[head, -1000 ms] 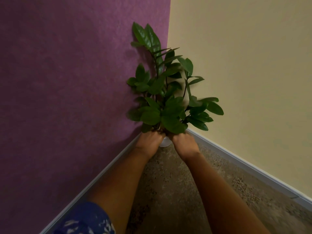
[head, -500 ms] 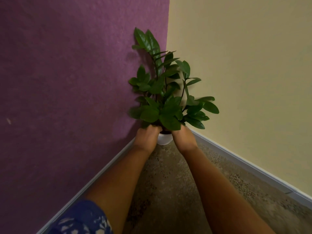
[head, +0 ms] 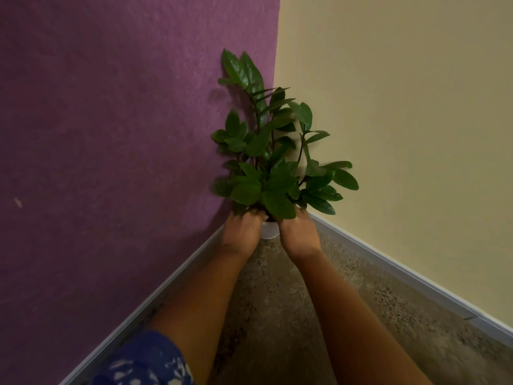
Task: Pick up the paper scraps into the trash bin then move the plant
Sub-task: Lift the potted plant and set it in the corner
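The left hand (head: 242,232) and right hand (head: 299,232) clasp the white pot (head: 269,231) from either side at frame centre, probably so the tall, leafy plant (head: 273,162) does not tip.

Speckled floor (head: 277,301) meets grey skirting (head: 388,263) at the corner; I can't tell whether my pot (head: 269,232) stands on it.

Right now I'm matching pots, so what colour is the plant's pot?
White. The pot peeks out between the left hand and right hand, head view.
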